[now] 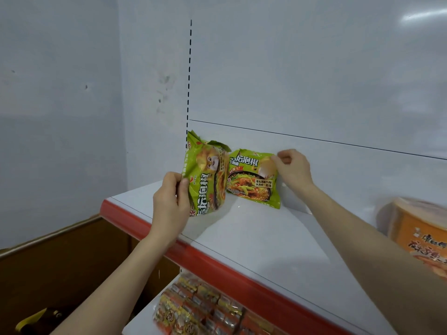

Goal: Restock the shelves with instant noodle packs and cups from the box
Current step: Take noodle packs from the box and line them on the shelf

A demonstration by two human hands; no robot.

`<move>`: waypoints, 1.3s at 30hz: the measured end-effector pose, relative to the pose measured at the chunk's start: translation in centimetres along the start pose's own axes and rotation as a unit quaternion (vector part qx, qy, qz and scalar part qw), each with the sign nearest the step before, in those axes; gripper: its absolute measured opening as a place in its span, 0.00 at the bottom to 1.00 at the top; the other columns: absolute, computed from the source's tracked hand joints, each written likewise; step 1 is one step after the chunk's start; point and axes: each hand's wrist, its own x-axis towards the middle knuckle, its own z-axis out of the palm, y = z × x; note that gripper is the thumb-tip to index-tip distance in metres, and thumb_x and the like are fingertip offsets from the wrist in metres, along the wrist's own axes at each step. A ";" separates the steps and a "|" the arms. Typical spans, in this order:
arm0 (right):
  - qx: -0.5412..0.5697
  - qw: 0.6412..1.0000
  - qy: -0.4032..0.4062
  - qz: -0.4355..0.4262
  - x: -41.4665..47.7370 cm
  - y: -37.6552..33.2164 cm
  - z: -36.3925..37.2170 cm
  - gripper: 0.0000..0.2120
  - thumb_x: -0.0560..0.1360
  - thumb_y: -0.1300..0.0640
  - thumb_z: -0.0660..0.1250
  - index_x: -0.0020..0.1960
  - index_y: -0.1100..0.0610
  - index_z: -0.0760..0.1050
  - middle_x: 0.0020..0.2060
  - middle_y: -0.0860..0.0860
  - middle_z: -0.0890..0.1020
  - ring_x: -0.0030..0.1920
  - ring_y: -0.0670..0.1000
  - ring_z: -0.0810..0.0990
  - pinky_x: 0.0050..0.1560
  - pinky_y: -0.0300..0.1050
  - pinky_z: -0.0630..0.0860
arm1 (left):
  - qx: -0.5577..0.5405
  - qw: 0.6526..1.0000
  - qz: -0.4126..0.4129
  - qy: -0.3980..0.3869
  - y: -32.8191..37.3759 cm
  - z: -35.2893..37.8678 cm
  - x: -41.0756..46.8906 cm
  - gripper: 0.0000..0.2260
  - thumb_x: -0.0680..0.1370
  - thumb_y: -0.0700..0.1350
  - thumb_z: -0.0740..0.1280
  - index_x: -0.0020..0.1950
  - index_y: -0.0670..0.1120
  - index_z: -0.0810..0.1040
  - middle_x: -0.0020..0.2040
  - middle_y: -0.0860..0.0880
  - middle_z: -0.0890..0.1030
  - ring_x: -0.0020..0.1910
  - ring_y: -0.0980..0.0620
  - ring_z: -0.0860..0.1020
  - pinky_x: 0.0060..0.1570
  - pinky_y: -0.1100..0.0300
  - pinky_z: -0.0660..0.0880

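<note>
Seam grips: left hand [169,206] curled round sideways noodle pack [205,182], right hand [294,168] pinching leaning noodle pack [251,182]. Likely light, brittle.

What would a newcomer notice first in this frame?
Two bright green noodle packs at the back of the white shelf: the left hand grips the left pack, the right hand pinches the right pack by its upper corner. A blurred orange cup stands at the frame's right edge.

glossy plastic noodle pack [205,180], smooth shelf [266,238]
</note>
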 end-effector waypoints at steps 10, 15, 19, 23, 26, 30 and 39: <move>-0.042 0.943 -0.295 -0.149 -3.2 -6.3 -3.0 0.26 0.71 0.59 0.71 0.67 0.55 0.69 0.63 0.51 0.76 0.63 0.44 0.74 0.60 0.39 0.73 | 0.031 0.975 0.113 -0.189 3.8 -2.1 4.0 0.06 0.79 0.37 0.61 0.42 0.44 0.72 0.31 0.54 0.71 0.31 0.68 0.70 0.33 0.74 0.66; 0.004 0.946 -0.309 -0.098 -5.1 -6.2 -5.1 0.28 0.67 0.54 0.74 0.65 0.54 0.71 0.59 0.52 0.79 0.59 0.47 0.78 0.63 0.47 0.73 | 0.023 0.975 0.134 -0.175 5.4 -1.5 4.5 0.06 0.79 0.38 0.61 0.43 0.43 0.74 0.32 0.57 0.72 0.31 0.62 0.71 0.33 0.74 0.67; -0.013 0.963 -0.246 -0.106 -6.9 -5.5 -5.9 0.27 0.64 0.50 0.77 0.60 0.47 0.72 0.55 0.43 0.80 0.55 0.40 0.78 0.56 0.39 0.76 | 0.005 0.980 0.123 -0.155 6.4 0.1 4.2 0.06 0.78 0.39 0.62 0.47 0.39 0.78 0.35 0.52 0.75 0.34 0.57 0.71 0.34 0.75 0.66; -0.025 0.986 -0.123 -0.114 -7.5 -4.2 -6.8 0.14 0.69 0.59 0.73 0.51 0.49 0.74 0.44 0.41 0.79 0.42 0.37 0.78 0.46 0.34 0.76 | -0.052 0.987 0.112 -0.102 7.2 1.5 2.7 0.06 0.77 0.40 0.64 0.48 0.40 0.79 0.39 0.53 0.77 0.39 0.52 0.75 0.38 0.69 0.68; 0.022 0.996 -0.041 -0.069 -7.1 -2.8 -7.8 0.13 0.71 0.60 0.72 0.53 0.54 0.74 0.45 0.47 0.79 0.45 0.46 0.79 0.48 0.43 0.77 | -0.050 0.986 0.129 -0.092 5.9 1.8 0.9 0.11 0.78 0.39 0.61 0.58 0.39 0.78 0.49 0.46 0.81 0.46 0.50 0.78 0.46 0.66 0.69; 0.011 0.999 0.027 -0.028 -6.1 -1.1 -8.2 0.12 0.71 0.59 0.71 0.52 0.54 0.73 0.47 0.51 0.78 0.49 0.52 0.79 0.51 0.49 0.77 | 0.057 0.961 0.095 -0.252 3.0 2.7 -1.9 0.21 0.80 0.45 0.61 0.72 0.43 0.64 0.65 0.43 0.75 0.63 0.45 0.74 0.59 0.57 0.68; 0.087 0.973 0.184 0.106 -3.4 3.0 -8.7 0.21 0.75 0.56 0.67 0.64 0.64 0.68 0.53 0.56 0.76 0.52 0.53 0.75 0.53 0.47 0.73 | 0.277 0.856 0.064 -0.432 0.6 4.6 -3.2 0.18 0.80 0.55 0.55 0.57 0.43 0.75 0.54 0.45 0.78 0.55 0.43 0.75 0.54 0.52 0.67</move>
